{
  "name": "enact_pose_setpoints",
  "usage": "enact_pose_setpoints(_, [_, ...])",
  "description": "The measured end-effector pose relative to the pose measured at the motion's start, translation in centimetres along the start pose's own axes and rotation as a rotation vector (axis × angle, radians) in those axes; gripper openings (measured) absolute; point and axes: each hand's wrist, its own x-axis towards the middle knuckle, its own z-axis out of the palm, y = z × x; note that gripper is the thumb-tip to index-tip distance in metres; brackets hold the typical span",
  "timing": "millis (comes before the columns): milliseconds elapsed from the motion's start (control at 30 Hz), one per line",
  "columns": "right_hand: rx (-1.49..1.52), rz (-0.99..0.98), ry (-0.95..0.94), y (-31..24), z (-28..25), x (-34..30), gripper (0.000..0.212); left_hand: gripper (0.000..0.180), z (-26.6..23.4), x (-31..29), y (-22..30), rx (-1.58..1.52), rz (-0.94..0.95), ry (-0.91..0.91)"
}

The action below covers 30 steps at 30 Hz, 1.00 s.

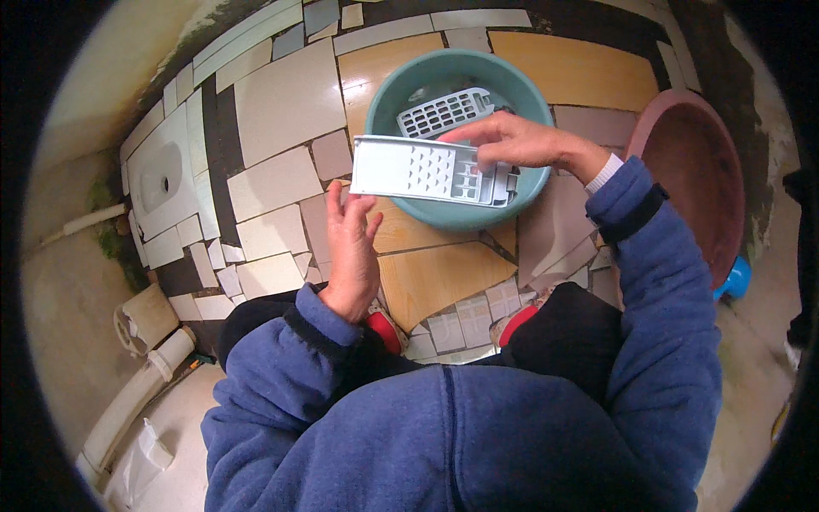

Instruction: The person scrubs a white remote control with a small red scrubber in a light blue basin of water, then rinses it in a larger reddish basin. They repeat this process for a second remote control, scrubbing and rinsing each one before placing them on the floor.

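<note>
A flat white grater (388, 166) with rows of raised teeth and a slotted end is held level over the front rim of a green plastic basin (408, 207). My right hand (520, 143) has its fingers closed on the slotted end. My left hand (350, 252) is at the other end, fingers stretched out and apart, the tips at the near corner. Whether they touch it, I cannot tell. Inside the basin lies a grey-white plastic piece with a grid of rectangular openings (444, 113), partly behind my right hand.
A reddish-brown basin (682, 171) leans at the right, a blue object (735, 278) by its lower edge. Mixed tiles (286, 98) cover the floor. A squat toilet (164, 179) is set in at the left, with white pipes (128, 401) along the wall. My shoes (386, 331) are close below the basin.
</note>
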Motion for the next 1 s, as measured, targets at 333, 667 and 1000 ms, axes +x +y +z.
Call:
enact_pose_setpoints(333, [-0.051, 0.030, -0.041, 0.3, -1.2, -0.4, 0.054, 0.031, 0.0, 0.0, 0.0, 0.012, -0.042, -0.098])
enact_pose_setpoints(667, [-0.021, 0.049, 0.232, 2.2, -2.7, -0.1, 0.050, 0.028, 0.4, -0.4, -0.2, -0.007, -0.217, -0.252])
enact_pose_setpoints(1000, [0.034, 0.175, 0.281, 3.1, -3.3, -0.2, 0.043, 0.030, 0.5, -0.4, -0.1, -0.031, -0.235, -0.292])
